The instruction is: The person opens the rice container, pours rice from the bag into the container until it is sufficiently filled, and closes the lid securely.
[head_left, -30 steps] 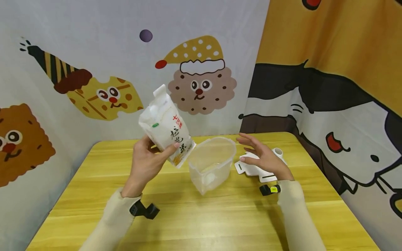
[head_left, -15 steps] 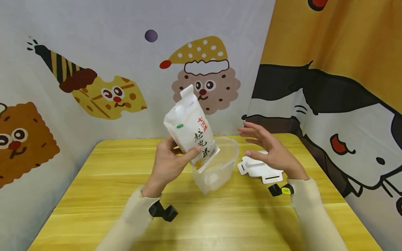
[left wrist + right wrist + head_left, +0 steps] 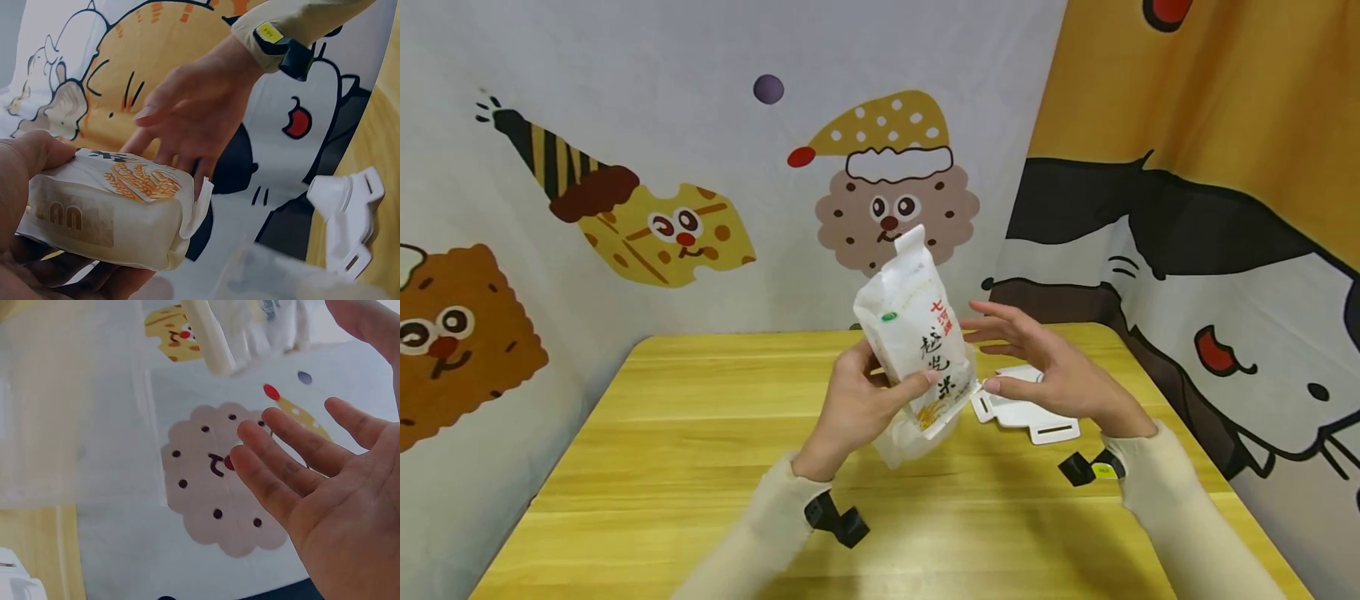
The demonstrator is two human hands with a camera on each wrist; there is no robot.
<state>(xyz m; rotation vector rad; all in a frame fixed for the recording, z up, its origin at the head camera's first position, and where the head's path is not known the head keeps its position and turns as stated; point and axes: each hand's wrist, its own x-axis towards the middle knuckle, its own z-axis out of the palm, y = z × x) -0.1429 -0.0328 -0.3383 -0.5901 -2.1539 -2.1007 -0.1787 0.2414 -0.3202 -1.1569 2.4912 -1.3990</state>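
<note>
Over the worktop [image 3: 685, 467], left hand [image 3: 861, 400] is gripping a bag [image 3: 906, 325] slanting lengthwise up-left, empty right hand [image 3: 1063, 371] outstretched; only left wrist view is showing its tan panel [image 3: 94, 222].

The head view looks forward and down across the table [image 3: 985, 517]; close-up wrist views face the curtain [image 3: 790, 212], sharing the bag [image 3: 140, 215], lower left in the left, top middle in the right.
</note>
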